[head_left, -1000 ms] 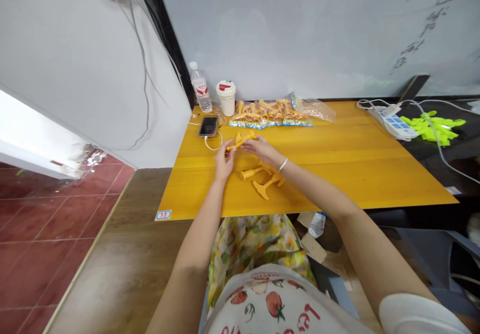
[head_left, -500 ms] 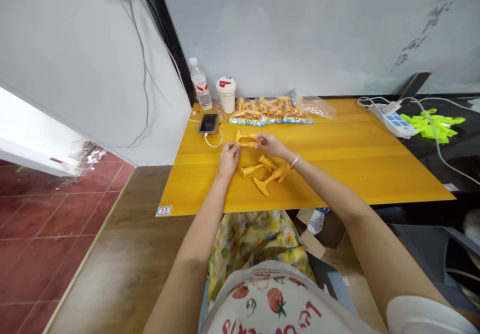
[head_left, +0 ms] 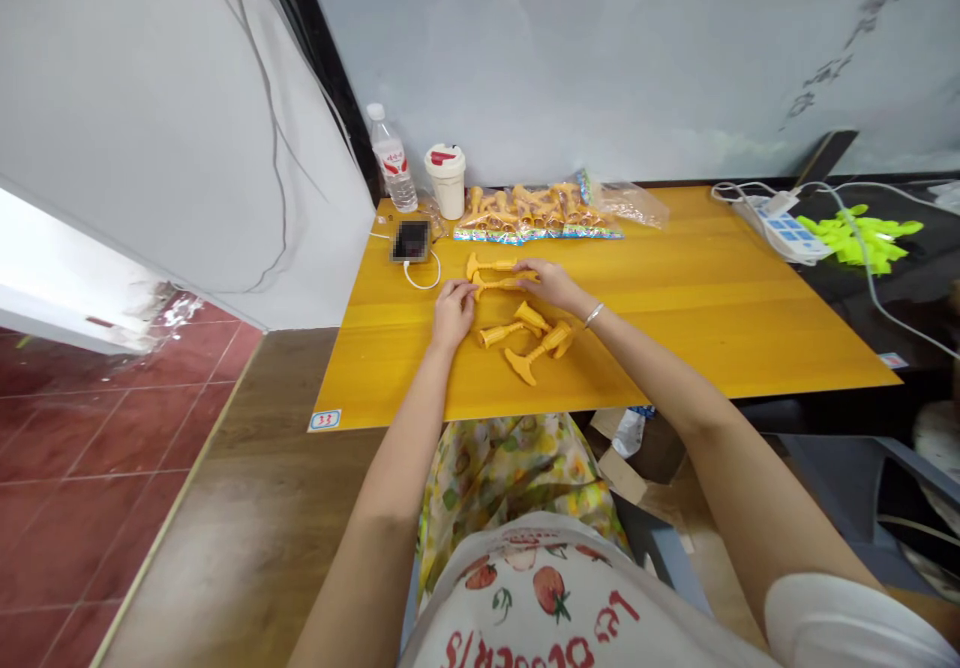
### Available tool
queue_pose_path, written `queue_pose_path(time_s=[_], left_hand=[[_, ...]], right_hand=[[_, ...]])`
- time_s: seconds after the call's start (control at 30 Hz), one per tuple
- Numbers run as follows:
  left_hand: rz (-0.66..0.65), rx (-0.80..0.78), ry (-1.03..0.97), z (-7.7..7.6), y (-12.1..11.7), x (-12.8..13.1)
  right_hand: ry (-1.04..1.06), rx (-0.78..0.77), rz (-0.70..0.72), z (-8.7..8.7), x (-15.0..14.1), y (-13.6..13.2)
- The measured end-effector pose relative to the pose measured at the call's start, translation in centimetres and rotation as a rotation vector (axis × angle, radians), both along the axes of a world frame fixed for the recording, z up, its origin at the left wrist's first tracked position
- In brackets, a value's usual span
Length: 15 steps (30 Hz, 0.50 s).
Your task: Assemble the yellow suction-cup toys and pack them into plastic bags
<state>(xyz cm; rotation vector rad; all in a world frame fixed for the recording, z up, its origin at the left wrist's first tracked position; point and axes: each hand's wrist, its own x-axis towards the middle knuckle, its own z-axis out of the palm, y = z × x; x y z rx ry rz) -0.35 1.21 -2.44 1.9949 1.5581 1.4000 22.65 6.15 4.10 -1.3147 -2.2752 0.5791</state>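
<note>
Two yellow T-shaped plastic pieces lie side by side on the table, heads to the left. My left hand [head_left: 454, 314] is closed, its fingertips pinching the head of the nearer T-shaped piece [head_left: 495, 284]. At the right end of that piece my right hand [head_left: 550, 284] has its fingers closed on the shaft; its forefinger reaches toward the end of the farther T-shaped piece [head_left: 491, 265]. Closer to me lies a loose pile of yellow T-shaped pieces [head_left: 534, 350], several of them overlapping.
Along the back edge stand a water bottle [head_left: 394, 168] and a lidded cup [head_left: 448, 183], beside clear bags of yellow pieces [head_left: 532, 216]. A phone [head_left: 410, 241] with a white cable lies at left. To the right are a power strip [head_left: 787, 233] and neon-green pieces [head_left: 859, 238].
The farther and nearer T-shaped pieces now lie closer together and line up more evenly. My right hand has shifted slightly right along the nearer one. The view has moved a little.
</note>
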Motion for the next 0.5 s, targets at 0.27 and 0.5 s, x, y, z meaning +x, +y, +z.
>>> queue_pose_path(time_s=[0.27, 0.5], left_hand=[[0.047, 0.002, -0.065, 0.2, -0.1, -0.1], [0.081, 0.01, -0.018, 0.2, -0.2, -0.1]], right_hand=[[-0.45, -0.179, 0.137, 3.8, 1.8, -4.6], [-0.517, -0.157, 0.088, 3.8, 2.3, -4.7]])
